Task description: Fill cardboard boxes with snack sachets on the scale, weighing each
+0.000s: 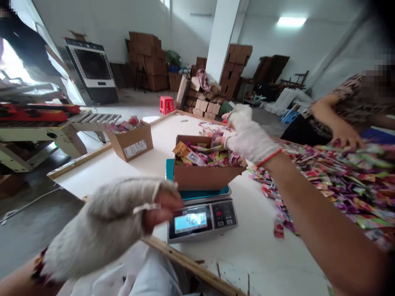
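At frame centre, the gloved right hand (pixel 249 137) pinches a sachet (pixel 217 138) over the carton (pixel 205 174) on the scale (pixel 202 218); the left hand (pixel 114 222), lower left, hangs loosely curled, grasping nothing.

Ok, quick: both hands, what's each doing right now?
Left hand: gloved, fingers curled loosely, nothing visibly held.
Right hand: gloved, over the box on the scale; whether it grips a packet cannot be told.

I see off-white knit gloves on both hands — left hand (pixel 123 213), right hand (pixel 249 137) — the right cuffed by a red band. Brown box (pixel 203 174) sits on a teal-topped grey scale (pixel 200 213); right of the scale, pink-green-purple sachets (pixel 348 185).
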Motion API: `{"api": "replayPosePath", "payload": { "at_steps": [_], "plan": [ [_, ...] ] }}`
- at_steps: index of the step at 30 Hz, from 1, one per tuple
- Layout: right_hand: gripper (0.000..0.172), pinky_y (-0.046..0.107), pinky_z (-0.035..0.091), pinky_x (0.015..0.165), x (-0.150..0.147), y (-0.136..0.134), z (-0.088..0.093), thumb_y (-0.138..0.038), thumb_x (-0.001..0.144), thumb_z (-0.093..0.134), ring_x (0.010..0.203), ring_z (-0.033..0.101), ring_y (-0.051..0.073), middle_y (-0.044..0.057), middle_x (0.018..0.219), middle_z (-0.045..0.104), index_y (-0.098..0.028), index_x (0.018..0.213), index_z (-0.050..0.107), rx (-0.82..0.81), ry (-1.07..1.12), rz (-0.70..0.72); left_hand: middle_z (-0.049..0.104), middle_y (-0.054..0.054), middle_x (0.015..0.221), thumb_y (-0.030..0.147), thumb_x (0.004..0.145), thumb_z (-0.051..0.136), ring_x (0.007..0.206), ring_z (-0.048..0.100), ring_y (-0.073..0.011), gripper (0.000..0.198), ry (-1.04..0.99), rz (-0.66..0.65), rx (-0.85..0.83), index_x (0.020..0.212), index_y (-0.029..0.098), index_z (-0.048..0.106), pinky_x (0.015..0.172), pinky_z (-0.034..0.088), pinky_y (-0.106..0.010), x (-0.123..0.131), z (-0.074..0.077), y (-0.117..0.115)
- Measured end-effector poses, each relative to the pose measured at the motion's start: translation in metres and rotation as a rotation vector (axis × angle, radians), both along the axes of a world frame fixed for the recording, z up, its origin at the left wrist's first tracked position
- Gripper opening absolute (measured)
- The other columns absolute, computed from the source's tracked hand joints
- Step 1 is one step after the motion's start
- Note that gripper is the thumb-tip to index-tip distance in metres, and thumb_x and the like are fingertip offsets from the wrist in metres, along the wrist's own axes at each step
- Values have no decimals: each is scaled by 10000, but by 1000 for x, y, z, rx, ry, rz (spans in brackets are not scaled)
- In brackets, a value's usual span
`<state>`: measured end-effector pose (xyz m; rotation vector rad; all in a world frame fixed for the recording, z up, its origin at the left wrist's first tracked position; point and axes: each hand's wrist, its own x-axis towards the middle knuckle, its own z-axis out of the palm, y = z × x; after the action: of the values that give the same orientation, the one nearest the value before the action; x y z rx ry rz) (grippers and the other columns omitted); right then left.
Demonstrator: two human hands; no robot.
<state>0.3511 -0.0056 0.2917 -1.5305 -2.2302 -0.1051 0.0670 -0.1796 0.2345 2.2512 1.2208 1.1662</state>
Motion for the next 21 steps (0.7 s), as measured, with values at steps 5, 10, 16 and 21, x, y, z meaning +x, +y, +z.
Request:
{"api": "replayPosePath", "payload": {
  "at_steps": [5, 10, 16, 21],
  "plan": [
    [65, 262, 413, 670, -9, 17, 1, -210, 775, 705, 722, 550, 151, 24, 790, 660, -175, 826, 686, -178, -195, 109, 763, -16, 954, 337, 949, 583, 860, 694, -169, 200, 59, 153, 129, 950, 249, 762, 764, 559, -298, 17, 31, 76],
    [29, 245, 383, 637, 13, 7, 13, -185, 766, 613, 689, 494, 136, -10, 678, 566, -173, 742, 624, -45, 68, 109, 747, -81, 1083, 189, 825, 572, 976, 680, -236, 331, 738, 131, 80, 1098, 191, 758, 775, 504, -311, 33, 48, 122],
    [226, 305, 481, 740, 11, -18, 21, -389, 810, 661, 834, 587, 192, 39, 871, 662, -177, 884, 634, -26, 327, 242, 621, -42, 688, 209, 826, 564, 633, 512, -158, 164, 710, 212, 190, 788, 159, 716, 588, 323, -292, 52, 79, 137],
    [128, 329, 533, 740, -16, -38, 19, -345, 861, 608, 860, 629, 210, 49, 936, 679, -221, 880, 583, -25, 430, 347, 508, -5, 604, 207, 778, 590, 583, 389, -118, 116, 411, 188, 303, 688, 143, 625, 574, 291, -285, 77, 92, 144]
  ]
}}
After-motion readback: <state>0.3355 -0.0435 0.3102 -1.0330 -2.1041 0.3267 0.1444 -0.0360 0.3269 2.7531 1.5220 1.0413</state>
